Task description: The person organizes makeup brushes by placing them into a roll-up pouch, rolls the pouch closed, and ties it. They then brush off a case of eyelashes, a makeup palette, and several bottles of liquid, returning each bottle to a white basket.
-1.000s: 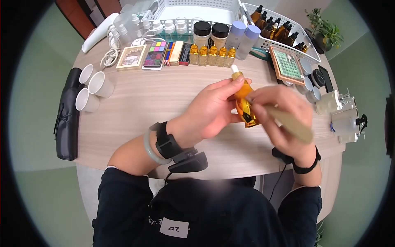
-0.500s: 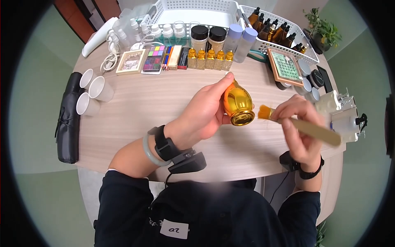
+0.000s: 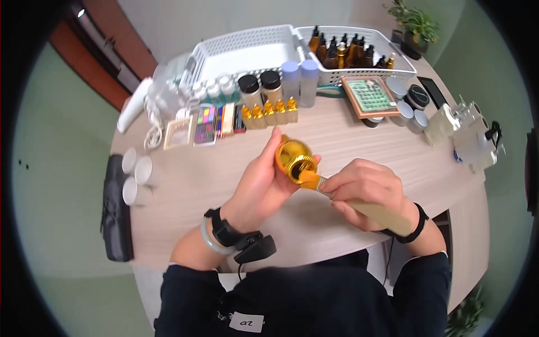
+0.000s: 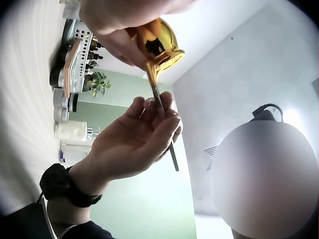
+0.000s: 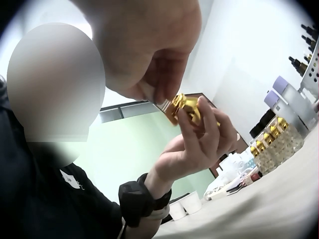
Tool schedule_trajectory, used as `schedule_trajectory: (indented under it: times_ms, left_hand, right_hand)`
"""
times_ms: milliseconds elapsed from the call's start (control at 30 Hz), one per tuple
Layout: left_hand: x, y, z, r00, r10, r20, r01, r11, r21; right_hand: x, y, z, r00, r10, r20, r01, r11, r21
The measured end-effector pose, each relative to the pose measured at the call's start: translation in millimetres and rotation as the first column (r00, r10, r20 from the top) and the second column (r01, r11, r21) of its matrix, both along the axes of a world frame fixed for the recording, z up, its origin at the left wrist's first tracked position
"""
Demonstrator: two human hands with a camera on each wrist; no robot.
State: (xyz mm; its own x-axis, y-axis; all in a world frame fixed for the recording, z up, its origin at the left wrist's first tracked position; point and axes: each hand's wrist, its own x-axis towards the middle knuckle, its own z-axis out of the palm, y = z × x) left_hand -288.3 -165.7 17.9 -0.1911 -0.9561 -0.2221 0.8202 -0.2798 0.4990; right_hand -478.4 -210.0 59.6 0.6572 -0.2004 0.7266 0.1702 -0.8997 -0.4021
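My left hand point(image 3: 259, 188) holds a shiny gold glass bottle point(image 3: 293, 153), tipped so that its ridged base faces me and its neck points away. The right hand point(image 3: 368, 188) pinches a flat brush point(image 3: 379, 216) with a wide pale handle. Its orange bristles point(image 3: 308, 180) are right at the rim of the bottle's base. In the left wrist view the brush point(image 4: 158, 102) slants up to the gold bottle point(image 4: 168, 44). Left-hand fingers curl around the bottle point(image 5: 192, 108) in the right wrist view, and its top is largely hidden.
Along the back stand small gold-capped bottles point(image 3: 269, 115), black-lidded jars point(image 3: 271, 84) and an eyeshadow palette point(image 3: 205, 124). Behind are a white basket point(image 3: 241, 58) and another with amber dropper bottles point(image 3: 332, 58). Paper cups point(image 3: 144, 170) and a black roll point(image 3: 117, 224) lie left; pump bottles point(image 3: 442, 126) right.
The bottle has turned from dropper-up to base toward me. The brush left the bottle's side, stood apart half a second ago, and is now at the base rim. The head view has shifted.
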Motion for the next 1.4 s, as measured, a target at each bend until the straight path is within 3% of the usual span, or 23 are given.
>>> schedule_trajectory:
  times_ms: [100,167,267,333,400,433,467,500,567,600,667,700,767,833,967,1033,1100,1200,1333,1400]
  left_hand:
    - [-7,1,11,0.992,0.001,0.127,-0.003,1.0,0.012]
    - [-9,-1,13,0.982,-0.011,0.189,0.014,1.0,-0.016]
    - [-15,-14,26,0.932,-0.003,0.361,0.023,0.998,-0.052]
    - [-21,-39,39,0.747,0.13,0.652,0.051,0.967,-0.251]
    - [-30,-69,58,0.478,0.299,0.826,0.102,0.915,-0.39]
    - [-35,-86,69,0.323,0.376,0.868,0.126,0.892,-0.433]
    - [-39,-105,76,0.243,0.424,0.873,0.153,0.872,-0.466]
    - [-41,-126,82,0.163,0.47,0.867,0.183,0.849,-0.495]
    - [-45,-172,85,0.139,0.517,0.845,0.168,0.828,-0.534]
    - [-49,-189,89,0.131,0.52,0.844,0.169,0.827,-0.536]
    - [-60,-218,94,-0.01,0.567,0.823,0.167,0.813,-0.558]
    - [-64,-230,94,-0.013,0.569,0.822,0.167,0.812,-0.56]
    - [-68,-257,87,-0.153,0.49,0.858,0.14,0.87,-0.472]
    - [-69,-280,75,-0.162,0.508,0.846,0.141,0.861,-0.489]
    - [-73,-303,63,-0.275,0.451,0.849,0.121,0.892,-0.435]
    - [-71,-312,54,-0.425,0.367,0.828,0.158,0.93,-0.332]
    - [-69,-322,43,-0.444,0.344,0.827,0.133,0.938,-0.319]
    - [-73,-324,40,-0.535,0.218,0.816,0.147,0.975,-0.164]
    - [-72,-331,27,-0.647,0.212,0.732,0.177,0.976,-0.126]
    - [-76,-327,29,-0.619,0.172,0.767,0.17,0.982,-0.084]
  right_hand:
    - [-16,-4,0,0.999,-0.038,0.006,0.038,0.997,0.07]
    - [-33,-8,-6,0.984,-0.15,-0.099,0.158,0.984,0.083]
    - [-65,-12,-17,0.96,-0.265,-0.086,0.276,0.943,0.185]
    - [-88,-10,-23,0.939,-0.334,-0.088,0.345,0.914,0.215]
    - [-109,-8,-32,0.916,-0.392,-0.09,0.402,0.882,0.246]
    - [-119,-7,-38,0.9,-0.425,-0.095,0.427,0.818,0.385]
    - [-128,-6,-46,0.884,-0.456,-0.104,0.439,0.735,0.517]
    - [-135,-5,-55,0.884,-0.458,-0.094,0.435,0.735,0.52]
    - [-146,-4,-75,0.853,-0.522,0.032,0.305,0.545,0.781]
    - [-151,-4,-84,0.849,-0.523,0.082,0.232,0.507,0.83]
    - [-158,-4,-95,0.831,-0.543,0.118,0.178,0.461,0.869]
    - [-162,-4,-100,0.809,-0.569,0.143,0.129,0.411,0.903]
    - [-167,-5,-109,0.796,-0.585,0.157,0.118,0.403,0.907]
    - [-167,-5,-110,0.774,-0.605,0.185,0.061,0.363,0.93]
    - [-168,-6,-110,0.806,-0.566,0.172,0.029,0.328,0.944]
    - [-170,-6,-109,0.819,-0.548,0.169,0.027,0.331,0.943]
    - [-171,-6,-109,0.831,-0.531,0.169,0.012,0.321,0.947]
    - [-171,-6,-107,0.837,-0.519,0.175,-0.001,0.317,0.948]
    - [-172,-5,-107,0.842,-0.514,0.164,0.01,0.319,0.948]
    - [-172,-5,-107,0.843,-0.51,0.168,0.006,0.322,0.947]
